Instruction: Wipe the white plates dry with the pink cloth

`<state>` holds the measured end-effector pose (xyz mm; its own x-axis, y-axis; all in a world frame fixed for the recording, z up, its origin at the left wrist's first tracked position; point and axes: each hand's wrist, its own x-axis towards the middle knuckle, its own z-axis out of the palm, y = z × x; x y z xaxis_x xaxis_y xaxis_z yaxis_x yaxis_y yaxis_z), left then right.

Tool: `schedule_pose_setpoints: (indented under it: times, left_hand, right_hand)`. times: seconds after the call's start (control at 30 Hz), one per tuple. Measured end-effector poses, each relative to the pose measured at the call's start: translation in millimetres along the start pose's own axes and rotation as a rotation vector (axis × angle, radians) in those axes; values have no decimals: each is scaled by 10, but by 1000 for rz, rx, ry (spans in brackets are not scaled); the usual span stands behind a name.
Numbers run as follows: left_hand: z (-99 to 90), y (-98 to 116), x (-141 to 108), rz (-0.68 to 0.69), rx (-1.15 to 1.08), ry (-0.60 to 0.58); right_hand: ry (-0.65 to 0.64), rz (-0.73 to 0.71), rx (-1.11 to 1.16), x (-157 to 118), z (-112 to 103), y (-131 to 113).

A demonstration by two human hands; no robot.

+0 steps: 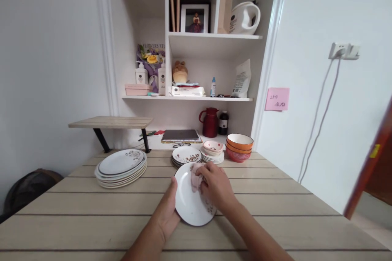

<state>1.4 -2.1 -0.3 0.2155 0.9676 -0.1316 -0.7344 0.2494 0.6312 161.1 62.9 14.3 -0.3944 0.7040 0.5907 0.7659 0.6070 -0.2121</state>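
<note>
A white plate [188, 202] with a dark rim and a brown floral pattern is tilted up over the table, facing me. My left hand [169, 208] grips its left edge, thumb on the front and the other fingers hidden behind. Bunched in my right hand [216, 185] is a pale pink cloth [196, 177], pressed against the upper right of the plate's face. Just behind the plate lies a small stack of similar patterned plates [186, 155].
A stack of larger plates [122, 165] stands at the left, near a raised wooden shelf [110, 122]. Small dishes [213, 148] and stacked bowls [239, 142] stand back right. Behind them are a closed laptop [180, 135], a red jug [210, 122] and a dark bottle [223, 123].
</note>
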Motion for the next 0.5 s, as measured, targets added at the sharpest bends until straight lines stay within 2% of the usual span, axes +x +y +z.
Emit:
schedule_pose_setpoints:
  times: [0.1,0.2,0.23,0.3,0.37,0.5]
  left_hand:
    - [-77,28,34,58,-28,34]
    - [-120,38,56,55,-43,-12]
    - [-119,33,55,36,-42,-42]
    - [-92,15,40,-5,-38,-92]
    - [-49,-9,18,-32,-33,-118]
    - [13,-36,-1,-22,7,-86]
  right_hand:
    - [-131,-22,25,-123,-14,-29]
    - [-273,-194,125,-230,37,-212]
    - [-284,-255,160,-241,61,-282]
    - [-220,-283,190,-210,106,-390]
    - [-126,-242,172,-125,132,-413]
    - [-8,-118,122,26,102,-246]
